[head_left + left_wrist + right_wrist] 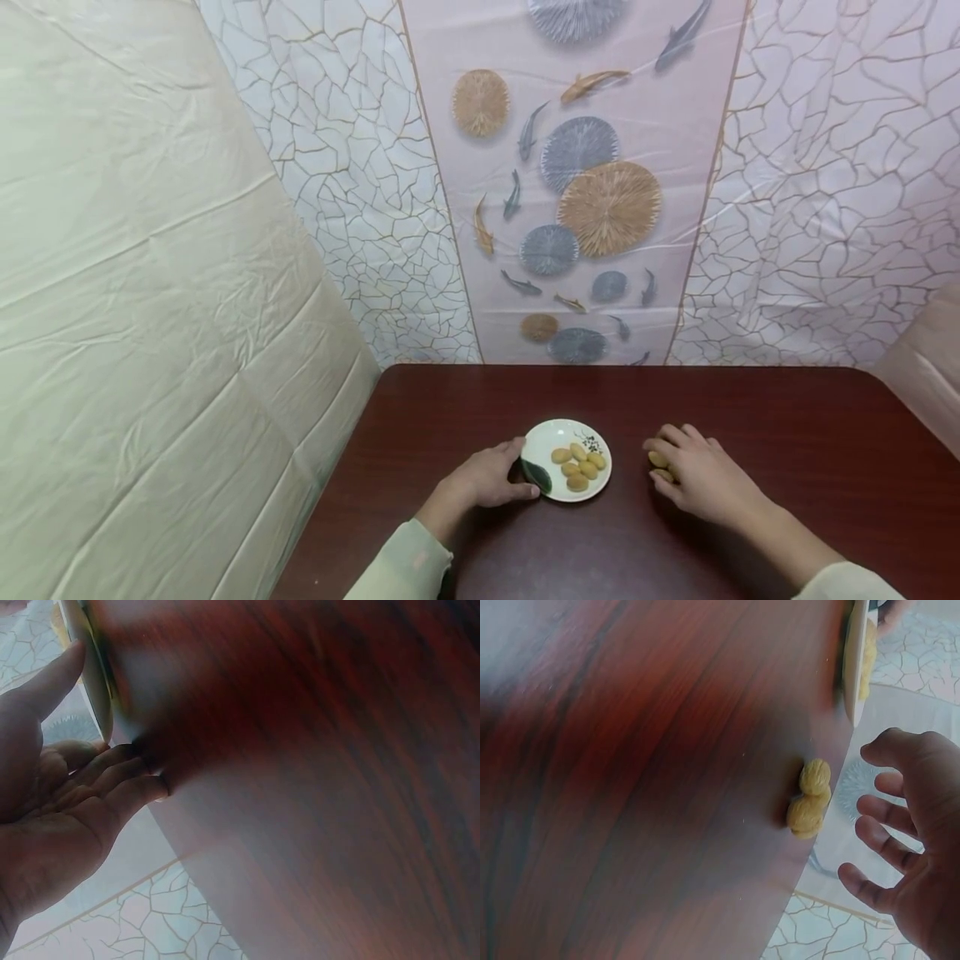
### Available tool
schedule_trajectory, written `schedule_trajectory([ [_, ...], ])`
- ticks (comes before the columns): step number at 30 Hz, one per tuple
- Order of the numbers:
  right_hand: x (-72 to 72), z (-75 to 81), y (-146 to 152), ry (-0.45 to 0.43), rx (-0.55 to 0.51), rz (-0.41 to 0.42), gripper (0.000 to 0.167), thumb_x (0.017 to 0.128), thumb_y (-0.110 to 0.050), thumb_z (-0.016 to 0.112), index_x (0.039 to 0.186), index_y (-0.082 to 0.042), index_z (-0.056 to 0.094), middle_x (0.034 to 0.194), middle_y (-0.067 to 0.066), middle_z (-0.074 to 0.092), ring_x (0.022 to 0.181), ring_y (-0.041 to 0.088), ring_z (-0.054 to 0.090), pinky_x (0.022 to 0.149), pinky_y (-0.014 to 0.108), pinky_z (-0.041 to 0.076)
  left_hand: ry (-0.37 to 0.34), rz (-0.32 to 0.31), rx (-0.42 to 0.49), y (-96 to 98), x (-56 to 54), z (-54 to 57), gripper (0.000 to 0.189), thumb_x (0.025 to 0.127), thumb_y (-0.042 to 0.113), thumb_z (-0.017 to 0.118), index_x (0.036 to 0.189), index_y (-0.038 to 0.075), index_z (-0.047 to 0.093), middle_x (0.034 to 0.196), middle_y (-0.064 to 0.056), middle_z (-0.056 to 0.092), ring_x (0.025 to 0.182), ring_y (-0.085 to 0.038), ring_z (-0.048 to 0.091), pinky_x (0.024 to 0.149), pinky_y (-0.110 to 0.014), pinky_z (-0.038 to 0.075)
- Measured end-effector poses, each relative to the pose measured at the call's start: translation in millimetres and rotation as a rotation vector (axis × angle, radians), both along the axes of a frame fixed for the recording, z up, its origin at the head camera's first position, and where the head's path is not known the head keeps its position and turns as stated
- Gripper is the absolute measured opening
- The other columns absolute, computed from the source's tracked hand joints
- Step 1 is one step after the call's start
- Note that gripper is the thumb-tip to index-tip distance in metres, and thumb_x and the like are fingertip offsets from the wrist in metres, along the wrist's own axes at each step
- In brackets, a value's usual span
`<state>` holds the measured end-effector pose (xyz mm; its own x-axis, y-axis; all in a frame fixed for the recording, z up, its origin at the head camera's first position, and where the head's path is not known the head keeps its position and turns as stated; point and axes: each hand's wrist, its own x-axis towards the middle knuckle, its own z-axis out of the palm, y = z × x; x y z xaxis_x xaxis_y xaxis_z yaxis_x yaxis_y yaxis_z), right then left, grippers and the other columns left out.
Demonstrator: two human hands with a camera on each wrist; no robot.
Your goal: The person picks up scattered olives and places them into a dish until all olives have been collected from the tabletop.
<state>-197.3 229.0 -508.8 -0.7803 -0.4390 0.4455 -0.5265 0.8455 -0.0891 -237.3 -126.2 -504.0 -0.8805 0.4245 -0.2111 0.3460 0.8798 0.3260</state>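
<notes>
Near the middle of the table stands a round white plate (542,443) with a dark green leaf-like patch and a floral print. Several wrinkled yellow-brown oval pieces (577,482), like nuts or dried fruits, lie on it. My left hand (487,477) holds the plate's left rim between thumb and fingers. To the right of the plate, my right hand (701,475) hovers over a small cluster of the same pieces (806,815) on the table. In the right wrist view its fingers (889,846) are spread and apart from the cluster.
The dark red-brown table (450,400) has a glossy wood grain. Behind it hangs a patterned cloth (510,292) with fish and round motifs. A pale padded wall (187,333) runs along the left side.
</notes>
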Motion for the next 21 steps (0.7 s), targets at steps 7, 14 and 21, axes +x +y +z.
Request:
schedule_trajectory([
  [7,0.6,-0.9,7.1,-0.013,0.011,-0.020,0.031,0.085,-0.023,0.094,0.112,-0.017,0.079,0.109,-0.002,0.069,0.097,0.023,0.062,0.067,0.047,0.054,-0.018,0.018,0.004,-0.2,-2.1,-1.6,0.095,0.099,0.054,0.080,0.173,0.013,0.037,0.174,-0.009,0.049,0.157,-0.031,0.052,0.128,-0.045,0.046],
  [14,0.2,-4.2,11.6,-0.040,0.012,-0.032,0.033,0.086,-0.025,0.094,0.114,-0.017,0.079,0.109,-0.002,0.068,0.097,0.023,0.062,0.067,0.048,0.054,-0.018,0.019,0.006,-1.5,-3.2,-3.7,0.096,0.099,0.054,0.081,0.173,0.013,0.037,0.173,-0.008,0.050,0.157,-0.030,0.053,0.127,-0.045,0.047],
  [21,0.0,-9.2,17.1,-0.034,0.012,-0.035,0.035,0.083,-0.022,0.094,0.115,-0.014,0.079,0.109,-0.001,0.068,0.098,0.024,0.063,0.067,0.049,0.054,-0.021,0.013,0.013,-1.8,-3.7,-2.8,0.095,0.099,0.054,0.080,0.173,0.013,0.037,0.173,-0.009,0.050,0.157,-0.030,0.053,0.128,-0.045,0.046],
])
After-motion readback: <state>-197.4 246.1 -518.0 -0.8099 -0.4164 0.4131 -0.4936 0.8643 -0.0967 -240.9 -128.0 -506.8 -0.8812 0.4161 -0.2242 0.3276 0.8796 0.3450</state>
